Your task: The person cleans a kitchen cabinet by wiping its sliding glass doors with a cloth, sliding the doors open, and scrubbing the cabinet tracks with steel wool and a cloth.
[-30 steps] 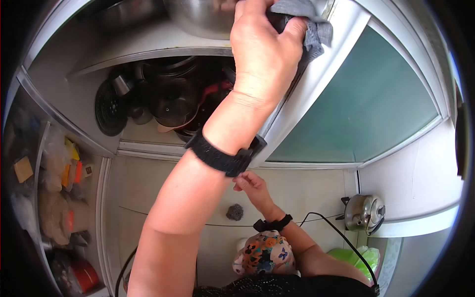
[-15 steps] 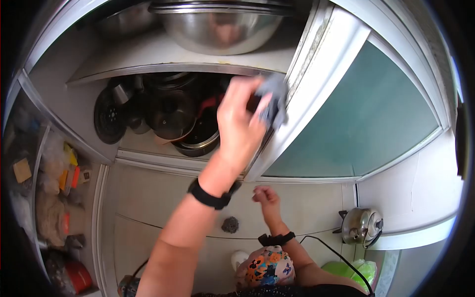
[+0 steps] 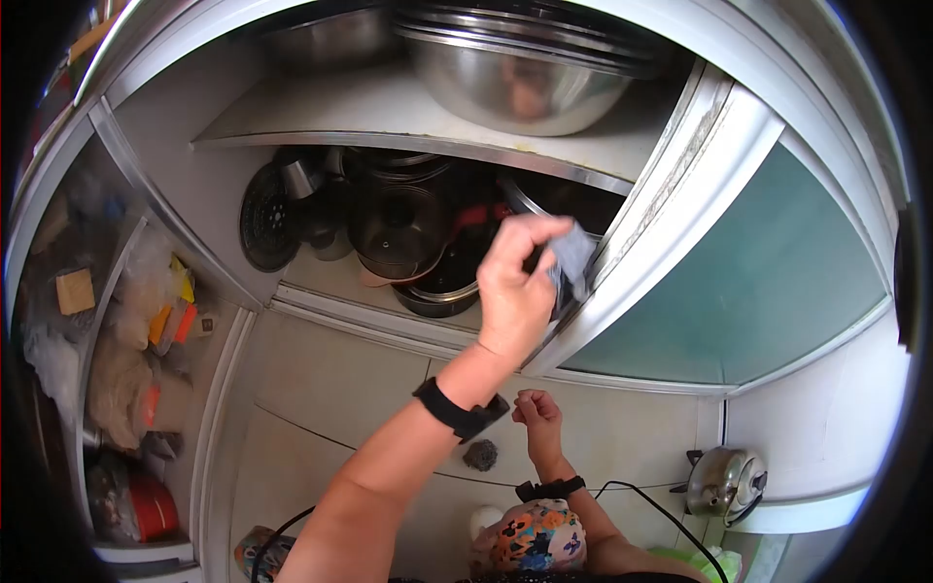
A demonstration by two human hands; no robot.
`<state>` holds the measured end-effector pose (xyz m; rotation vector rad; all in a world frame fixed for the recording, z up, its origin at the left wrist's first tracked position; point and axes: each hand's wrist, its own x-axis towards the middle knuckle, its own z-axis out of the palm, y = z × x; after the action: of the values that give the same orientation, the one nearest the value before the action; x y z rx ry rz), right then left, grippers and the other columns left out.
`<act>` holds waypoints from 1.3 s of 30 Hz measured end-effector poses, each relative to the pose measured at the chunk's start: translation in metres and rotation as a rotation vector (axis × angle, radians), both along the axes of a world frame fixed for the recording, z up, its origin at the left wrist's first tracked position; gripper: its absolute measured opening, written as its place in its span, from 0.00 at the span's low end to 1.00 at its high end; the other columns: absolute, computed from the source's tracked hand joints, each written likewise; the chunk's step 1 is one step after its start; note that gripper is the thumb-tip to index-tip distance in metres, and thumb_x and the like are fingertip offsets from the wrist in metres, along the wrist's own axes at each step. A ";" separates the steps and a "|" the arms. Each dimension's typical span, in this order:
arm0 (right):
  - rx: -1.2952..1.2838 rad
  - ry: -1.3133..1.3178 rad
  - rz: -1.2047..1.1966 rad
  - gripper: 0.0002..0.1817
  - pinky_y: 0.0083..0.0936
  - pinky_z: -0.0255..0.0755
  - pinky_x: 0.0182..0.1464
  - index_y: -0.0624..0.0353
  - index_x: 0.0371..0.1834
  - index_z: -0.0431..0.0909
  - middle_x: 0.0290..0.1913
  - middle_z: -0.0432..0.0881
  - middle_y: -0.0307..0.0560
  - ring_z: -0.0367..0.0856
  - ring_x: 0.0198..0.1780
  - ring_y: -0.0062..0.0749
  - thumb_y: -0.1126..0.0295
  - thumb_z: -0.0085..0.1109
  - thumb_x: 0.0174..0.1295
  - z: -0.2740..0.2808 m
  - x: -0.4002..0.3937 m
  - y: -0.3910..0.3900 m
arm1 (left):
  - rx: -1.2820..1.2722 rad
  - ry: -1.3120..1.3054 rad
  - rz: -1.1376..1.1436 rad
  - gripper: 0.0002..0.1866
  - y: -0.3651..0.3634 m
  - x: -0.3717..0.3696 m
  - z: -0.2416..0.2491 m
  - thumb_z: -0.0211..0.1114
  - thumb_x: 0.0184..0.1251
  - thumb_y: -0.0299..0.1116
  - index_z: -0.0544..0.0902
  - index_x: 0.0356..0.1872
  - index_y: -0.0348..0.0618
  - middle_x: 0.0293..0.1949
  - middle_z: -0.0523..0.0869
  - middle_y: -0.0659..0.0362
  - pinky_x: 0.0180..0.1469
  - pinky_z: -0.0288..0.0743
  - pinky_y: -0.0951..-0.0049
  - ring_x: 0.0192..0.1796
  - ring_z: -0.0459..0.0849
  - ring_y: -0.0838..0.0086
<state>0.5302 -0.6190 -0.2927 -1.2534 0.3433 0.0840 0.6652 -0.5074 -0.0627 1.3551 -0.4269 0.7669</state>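
Observation:
A crumpled grey cloth (image 3: 575, 260) is pinched in the fingers of my left hand (image 3: 517, 284), against the inner edge of the white sliding-door frame (image 3: 671, 228). Behind that hand, dark pots and a lidded pan (image 3: 397, 231) stand in the lower cabinet compartment. My right hand (image 3: 540, 418) hangs lower down over the floor, its fingers curled together; whether anything is in them is hidden. A dark scouring ball (image 3: 480, 455) lies on the floor tiles between my two forearms.
Large steel bowls (image 3: 525, 87) stand on the upper shelf (image 3: 389, 126). A green glass panel (image 3: 739, 291) fills the sliding door. A kettle (image 3: 721, 482) is at the lower right. Bagged goods and a red container (image 3: 151, 507) sit in the left cabinet.
The view has shifted, so the cabinet appears further right and lower. My left hand has moved down along the door frame's edge with the cloth. My right hand stays low, still curled.

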 end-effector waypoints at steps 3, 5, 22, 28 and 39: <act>0.012 -0.049 -0.017 0.06 0.19 0.74 0.38 0.60 0.42 0.80 0.36 0.81 0.37 0.77 0.33 0.19 0.70 0.59 0.70 -0.005 -0.002 0.003 | 0.182 -0.493 0.274 0.22 0.011 0.013 0.087 0.57 0.45 0.07 0.83 0.40 0.40 0.45 0.83 0.53 0.48 0.78 0.67 0.47 0.83 0.61; 0.003 -0.062 -0.007 0.05 0.19 0.74 0.38 0.60 0.41 0.80 0.36 0.81 0.37 0.77 0.33 0.19 0.70 0.59 0.70 0.001 0.001 0.005 | 0.408 -0.579 0.226 0.22 -0.005 0.047 0.103 0.58 0.45 0.10 0.82 0.44 0.39 0.44 0.84 0.51 0.51 0.80 0.66 0.49 0.83 0.56; -0.156 -0.079 -0.112 0.04 0.18 0.74 0.38 0.60 0.41 0.80 0.35 0.80 0.38 0.78 0.32 0.19 0.72 0.58 0.69 -0.004 0.009 -0.023 | 0.932 -0.739 0.366 0.22 0.123 0.075 0.071 0.64 0.45 0.13 0.87 0.44 0.42 0.44 0.86 0.55 0.44 0.81 0.66 0.42 0.85 0.62; -0.558 -0.167 0.463 0.01 0.28 0.78 0.37 0.54 0.37 0.81 0.35 0.83 0.40 0.82 0.33 0.31 0.72 0.61 0.64 -0.075 0.011 0.011 | 0.886 -0.641 0.346 0.20 0.077 0.059 0.068 0.63 0.50 0.17 0.86 0.46 0.45 0.44 0.84 0.57 0.48 0.79 0.65 0.44 0.83 0.62; -1.336 -0.267 0.472 0.28 0.49 0.68 0.64 0.58 0.56 0.75 0.61 0.74 0.52 0.70 0.65 0.51 0.54 0.68 0.55 -0.126 0.020 -0.012 | 1.549 0.273 0.481 0.11 0.351 0.174 0.099 0.56 0.66 0.30 0.86 0.39 0.38 0.54 0.83 0.47 0.52 0.81 0.62 0.50 0.85 0.55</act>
<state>0.5504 -0.6305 -0.4189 -2.6224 -0.2153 0.0878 0.8387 -0.1567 0.0366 3.0521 -0.4792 0.5526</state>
